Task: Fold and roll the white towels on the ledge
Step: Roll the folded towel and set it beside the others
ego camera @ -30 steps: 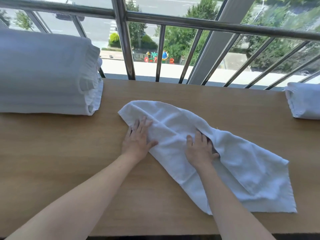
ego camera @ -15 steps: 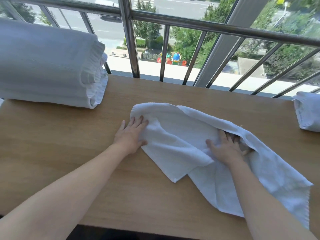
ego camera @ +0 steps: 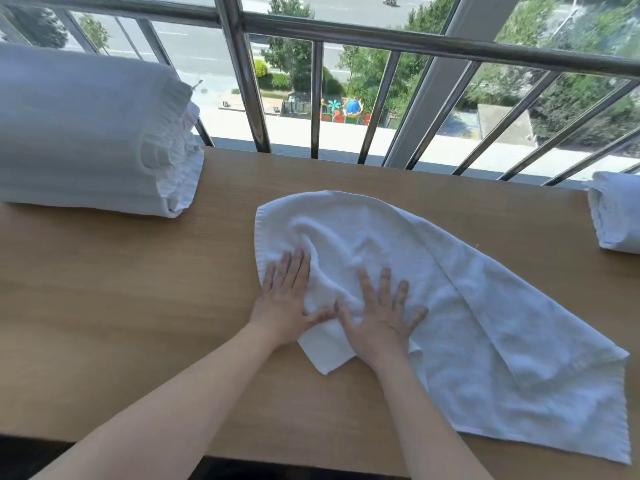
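Observation:
A white towel lies folded lengthwise on the wooden ledge, running from the middle toward the near right. My left hand lies flat on its left end, fingers straight, thumb on the cloth. Beside it my right hand presses flat on the towel with spread fingers. The towel is wrinkled just beyond both hands. Its far right end lies smooth near the ledge's front edge.
A stack of folded white towels sits at the far left of the ledge. A rolled white towel lies at the far right. A metal railing runs along the back, with street and trees below.
My right hand has come out from under the towel's fold and moved left, now pressing flat on top next to my left hand. The upper layer has been laid over.

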A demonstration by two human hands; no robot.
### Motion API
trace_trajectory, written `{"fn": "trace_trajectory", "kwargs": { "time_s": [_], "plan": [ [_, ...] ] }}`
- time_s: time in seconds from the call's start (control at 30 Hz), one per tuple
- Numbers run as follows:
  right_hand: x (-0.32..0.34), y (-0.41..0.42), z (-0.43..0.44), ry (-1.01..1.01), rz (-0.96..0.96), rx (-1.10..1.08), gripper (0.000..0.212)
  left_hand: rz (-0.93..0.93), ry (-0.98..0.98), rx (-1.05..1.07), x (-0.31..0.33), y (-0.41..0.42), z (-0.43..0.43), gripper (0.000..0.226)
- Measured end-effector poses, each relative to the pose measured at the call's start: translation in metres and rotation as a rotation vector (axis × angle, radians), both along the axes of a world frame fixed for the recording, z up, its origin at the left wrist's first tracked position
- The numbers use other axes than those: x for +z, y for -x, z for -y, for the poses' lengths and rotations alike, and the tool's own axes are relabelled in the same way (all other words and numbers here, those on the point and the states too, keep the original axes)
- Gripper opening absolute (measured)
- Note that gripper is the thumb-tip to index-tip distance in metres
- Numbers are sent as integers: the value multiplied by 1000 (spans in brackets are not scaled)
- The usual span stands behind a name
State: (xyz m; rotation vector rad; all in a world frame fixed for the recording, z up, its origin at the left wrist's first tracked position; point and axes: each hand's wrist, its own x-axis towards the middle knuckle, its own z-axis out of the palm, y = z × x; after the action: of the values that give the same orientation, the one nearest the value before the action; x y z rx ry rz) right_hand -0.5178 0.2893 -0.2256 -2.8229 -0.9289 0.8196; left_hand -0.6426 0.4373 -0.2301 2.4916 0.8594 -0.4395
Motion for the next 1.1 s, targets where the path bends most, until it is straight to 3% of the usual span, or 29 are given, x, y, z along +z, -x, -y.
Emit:
{"fn": "trace_trajectory", "kwargs": {
  "time_s": [0.27, 0.5, 0.87, 1.1],
  "plan": [
    [1, -16, 8, 83, 40, 53, 78, -87, -27, -241, 5, 47, -62, 122],
    [-8, 37, -8, -48, 108, 87, 74, 86, -60, -269, 1, 43, -20, 113],
    [-21, 25, -2, 25, 204, 125, 74, 38, -128, -305, -9, 95, -27, 114],
    [-16, 35, -11, -48, 195, 63, 76, -29, -148, -434, -5, 117, -55, 133]
  ]
}}
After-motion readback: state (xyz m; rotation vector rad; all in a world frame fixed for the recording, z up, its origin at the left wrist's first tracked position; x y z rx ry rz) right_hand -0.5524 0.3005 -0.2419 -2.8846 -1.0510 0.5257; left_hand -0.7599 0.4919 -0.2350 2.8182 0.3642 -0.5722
